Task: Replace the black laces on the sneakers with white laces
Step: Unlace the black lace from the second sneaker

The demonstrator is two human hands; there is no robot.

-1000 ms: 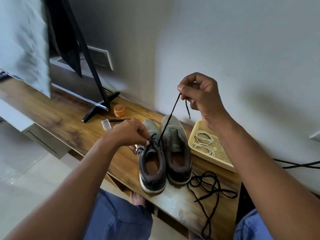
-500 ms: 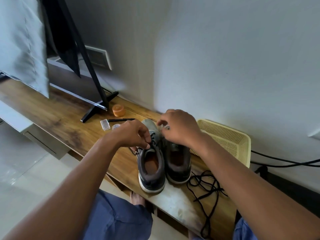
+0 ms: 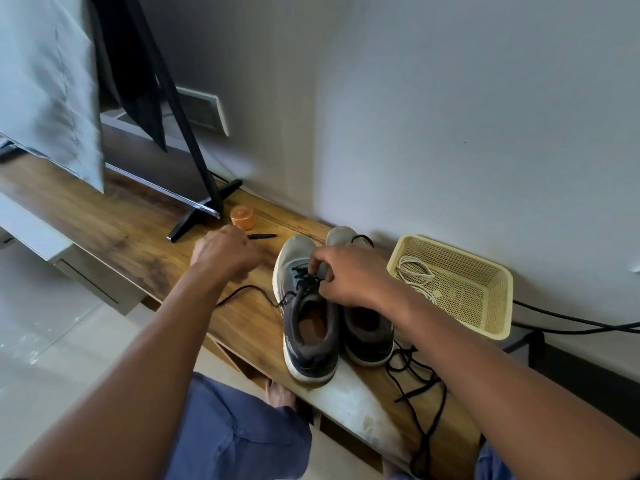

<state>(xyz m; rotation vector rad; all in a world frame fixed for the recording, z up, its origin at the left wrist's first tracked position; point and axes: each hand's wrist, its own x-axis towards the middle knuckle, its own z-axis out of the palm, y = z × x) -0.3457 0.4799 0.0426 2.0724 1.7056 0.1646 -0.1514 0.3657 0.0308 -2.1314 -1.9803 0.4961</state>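
Head view, sneakers on wooden shelf, grey wall behind

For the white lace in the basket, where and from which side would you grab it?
Pinch the looped end of the white lace near the basket's far-left corner, coming straight down from above. The yellow basket has raised walls all round, so a sideways approach looks blocked, and the loop stands clear of the mesh floor there, giving fingers a strand to close on.

We are seeing grey sneakers with black laces, white laces in a pale yellow perforated basket, and an orange lid on the brown wood-grain desk.
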